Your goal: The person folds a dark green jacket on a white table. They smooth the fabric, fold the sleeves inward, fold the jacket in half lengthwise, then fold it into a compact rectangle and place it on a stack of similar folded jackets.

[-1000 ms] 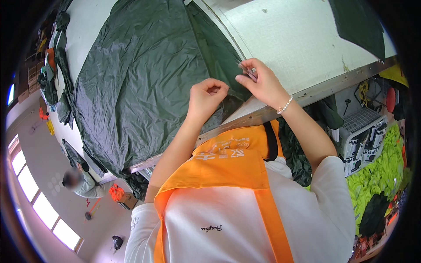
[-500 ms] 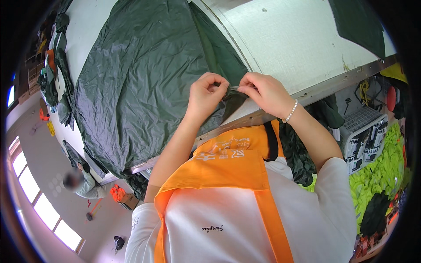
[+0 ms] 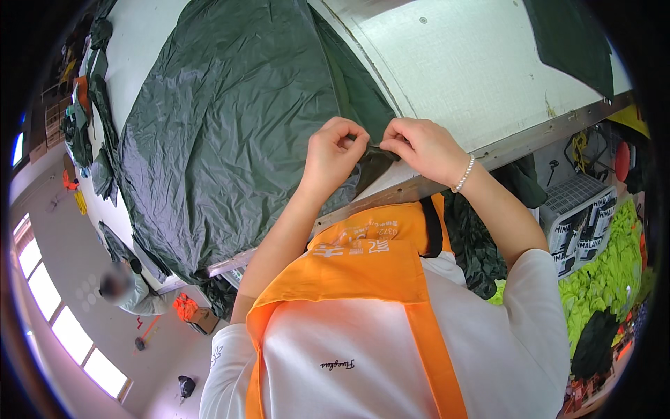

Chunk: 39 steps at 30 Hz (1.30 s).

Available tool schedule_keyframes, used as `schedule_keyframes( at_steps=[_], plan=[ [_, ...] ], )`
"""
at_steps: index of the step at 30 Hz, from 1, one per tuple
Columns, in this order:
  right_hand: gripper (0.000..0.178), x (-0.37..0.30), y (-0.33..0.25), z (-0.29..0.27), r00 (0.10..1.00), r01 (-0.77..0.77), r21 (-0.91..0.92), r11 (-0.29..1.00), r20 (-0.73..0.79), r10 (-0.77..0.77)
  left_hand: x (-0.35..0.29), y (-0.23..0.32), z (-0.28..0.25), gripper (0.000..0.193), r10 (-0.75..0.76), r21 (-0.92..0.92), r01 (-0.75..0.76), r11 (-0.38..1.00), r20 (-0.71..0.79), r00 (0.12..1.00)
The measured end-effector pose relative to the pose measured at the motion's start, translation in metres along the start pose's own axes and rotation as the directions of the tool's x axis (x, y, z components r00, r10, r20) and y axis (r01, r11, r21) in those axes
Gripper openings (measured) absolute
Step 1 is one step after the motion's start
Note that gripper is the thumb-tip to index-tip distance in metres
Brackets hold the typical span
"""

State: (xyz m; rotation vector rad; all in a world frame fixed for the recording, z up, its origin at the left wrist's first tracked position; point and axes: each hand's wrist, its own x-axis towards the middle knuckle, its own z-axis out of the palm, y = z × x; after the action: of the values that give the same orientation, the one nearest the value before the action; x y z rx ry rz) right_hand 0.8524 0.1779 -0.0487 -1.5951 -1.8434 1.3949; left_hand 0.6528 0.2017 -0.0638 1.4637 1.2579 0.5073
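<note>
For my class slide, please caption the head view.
Left hand and right hand, fingers pinched, at the near edge of wrinkled dark green fabric on a white table.

Across left and middle of the desk [image 3: 464,59], broad cloth [image 3: 230,133] to the near rim, with left hand [image 3: 333,152] over its near right corner and right hand [image 3: 424,150] just beside, at the same corner. On the desk's far right, well apart from the first, second cloth [image 3: 569,45]; past the near rim there, crate [image 3: 574,194] with garment heap [image 3: 604,279] just beside. Off left beyond the desk, co-worker [image 3: 145,299] near carton [image 3: 204,320], between it and windows [image 3: 47,290].
</note>
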Motion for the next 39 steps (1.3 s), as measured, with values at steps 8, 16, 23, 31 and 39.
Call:
schedule_keyframes(
  at_steps=[8,16,23,31,39],
  plan=[
    [0.025,-0.002,0.003,0.000,0.998,0.046,0.017,0.999,-0.045,-0.045,0.000,0.000,0.001,0.006,0.017,0.049,-0.016,0.999,-0.019,1.000],
    [0.026,0.001,0.001,-0.002,1.000,-0.008,0.038,0.999,-0.004,0.008,0.000,0.003,0.002,0.006,0.024,0.042,-0.023,0.999,-0.023,0.999],
    [0.026,0.003,0.003,-0.005,0.999,-0.024,0.045,0.999,0.024,0.022,0.000,0.002,0.002,0.007,0.001,0.030,0.000,1.000,-0.031,1.000],
    [0.025,0.005,0.003,-0.005,0.999,-0.027,0.007,1.000,0.028,0.027,0.002,0.002,0.003,0.005,0.011,0.026,-0.011,1.000,-0.010,1.000],
    [0.017,0.016,0.019,-0.021,0.981,-0.029,0.023,0.999,-0.191,0.033,-0.027,0.029,-0.011,0.007,0.435,0.268,-0.400,0.876,-0.082,0.897]
  ],
)
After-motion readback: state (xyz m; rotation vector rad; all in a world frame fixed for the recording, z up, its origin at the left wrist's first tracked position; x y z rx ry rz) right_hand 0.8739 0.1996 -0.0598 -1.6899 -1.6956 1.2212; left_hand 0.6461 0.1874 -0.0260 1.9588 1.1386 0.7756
